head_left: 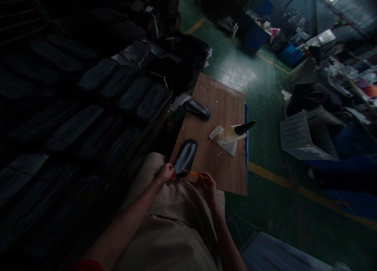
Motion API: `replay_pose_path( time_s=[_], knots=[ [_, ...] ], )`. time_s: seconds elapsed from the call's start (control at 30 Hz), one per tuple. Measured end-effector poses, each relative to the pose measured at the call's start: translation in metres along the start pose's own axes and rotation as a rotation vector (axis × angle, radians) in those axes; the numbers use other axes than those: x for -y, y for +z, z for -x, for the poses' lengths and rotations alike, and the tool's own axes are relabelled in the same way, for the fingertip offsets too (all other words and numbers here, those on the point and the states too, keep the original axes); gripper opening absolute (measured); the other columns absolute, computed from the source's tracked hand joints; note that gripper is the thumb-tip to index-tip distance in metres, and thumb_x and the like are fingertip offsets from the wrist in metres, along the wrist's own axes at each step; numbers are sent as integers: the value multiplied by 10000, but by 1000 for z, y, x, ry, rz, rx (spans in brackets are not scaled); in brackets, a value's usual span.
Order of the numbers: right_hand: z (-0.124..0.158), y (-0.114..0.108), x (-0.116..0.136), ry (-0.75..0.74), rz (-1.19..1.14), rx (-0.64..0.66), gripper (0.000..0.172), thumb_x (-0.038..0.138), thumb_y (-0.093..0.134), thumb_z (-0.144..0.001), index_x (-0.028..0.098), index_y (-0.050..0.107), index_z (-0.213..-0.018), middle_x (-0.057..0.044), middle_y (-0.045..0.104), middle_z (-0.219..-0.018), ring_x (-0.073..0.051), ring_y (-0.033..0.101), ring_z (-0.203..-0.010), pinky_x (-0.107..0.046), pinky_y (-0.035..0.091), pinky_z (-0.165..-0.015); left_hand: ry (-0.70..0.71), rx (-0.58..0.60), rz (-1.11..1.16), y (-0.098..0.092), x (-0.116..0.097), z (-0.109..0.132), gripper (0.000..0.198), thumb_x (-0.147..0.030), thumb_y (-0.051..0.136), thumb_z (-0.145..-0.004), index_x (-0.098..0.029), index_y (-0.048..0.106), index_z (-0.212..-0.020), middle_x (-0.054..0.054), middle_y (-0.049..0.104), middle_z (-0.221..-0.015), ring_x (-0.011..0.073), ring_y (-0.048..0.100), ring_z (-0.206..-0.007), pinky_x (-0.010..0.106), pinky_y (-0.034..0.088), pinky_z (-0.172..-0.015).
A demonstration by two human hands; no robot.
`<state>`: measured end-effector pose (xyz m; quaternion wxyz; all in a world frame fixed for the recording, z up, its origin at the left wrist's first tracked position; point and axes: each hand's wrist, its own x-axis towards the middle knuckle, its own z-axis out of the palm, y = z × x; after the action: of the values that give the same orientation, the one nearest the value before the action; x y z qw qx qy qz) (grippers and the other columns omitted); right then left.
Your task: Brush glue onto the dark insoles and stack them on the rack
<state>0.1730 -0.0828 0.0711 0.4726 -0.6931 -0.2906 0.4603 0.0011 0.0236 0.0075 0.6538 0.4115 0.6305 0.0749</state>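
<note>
A dark shoe sole [188,154] with pale glossy streaks lies on a wooden board in front of me. My left hand [165,173] is closed at the sole's near left edge, fingertips pinched against it. In my right hand [207,185] is a thin brush [193,173] with a yellow-orange handle, its tip over the near end of the sole. Farther up the board rests another dark sole piece [199,109], apparently stacked on one beneath. To the right, a pale bottle [231,134] with a black tapered end is on a white sheet [230,147].
The wooden board [226,173] reaches my lap. On the left, dim racks hold many streaked soles [98,74] in rows. A grey-white crate [297,135] and cluttered bins stand at right on the green floor [265,145]. A grey-blue surface [277,255] is low right.
</note>
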Motion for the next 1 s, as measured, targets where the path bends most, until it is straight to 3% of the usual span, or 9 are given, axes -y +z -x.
replay_pose_path(
  time_s=[0.17,0.3,0.5,0.77,1.0],
  knots=[
    [0,-1,-4,15,39,74,367,541,633,-793,183,653,-874,-6,646,-679,-134,590,-552,-229,479,-500,-1,-17,-23,2,3,-4,175,-98,419,-896,-162,514,-765,-20,576,-560,105,600,-467,187,496,-494],
    [-11,-1,-4,13,16,-15,381,553,638,-784,185,638,-883,0,632,-656,-147,599,-541,-243,480,-493,5,-11,-19,3,6,-7,172,-93,413,-900,-159,512,-775,-13,587,-570,99,597,-457,176,488,-476],
    [-52,9,10,-142,75,-129,339,503,588,-816,180,634,-909,-20,649,-748,-139,616,-586,-240,475,-536,-11,-15,-33,3,7,-10,149,-93,423,-899,-156,512,-797,-19,594,-566,96,600,-453,181,499,-489],
    [-103,28,16,-354,203,-137,232,292,484,-817,182,652,-934,-58,622,-925,-148,602,-741,-261,488,-624,-10,-3,-2,4,6,-8,176,-81,395,-907,-172,471,-777,-46,553,-519,96,589,-432,181,487,-473],
    [-91,25,6,-339,300,-92,213,267,469,-822,192,647,-911,-48,608,-900,-154,596,-747,-254,471,-608,-25,-6,-35,4,8,-12,171,-96,405,-918,-181,460,-780,-45,564,-531,91,604,-442,157,486,-472]
  ],
)
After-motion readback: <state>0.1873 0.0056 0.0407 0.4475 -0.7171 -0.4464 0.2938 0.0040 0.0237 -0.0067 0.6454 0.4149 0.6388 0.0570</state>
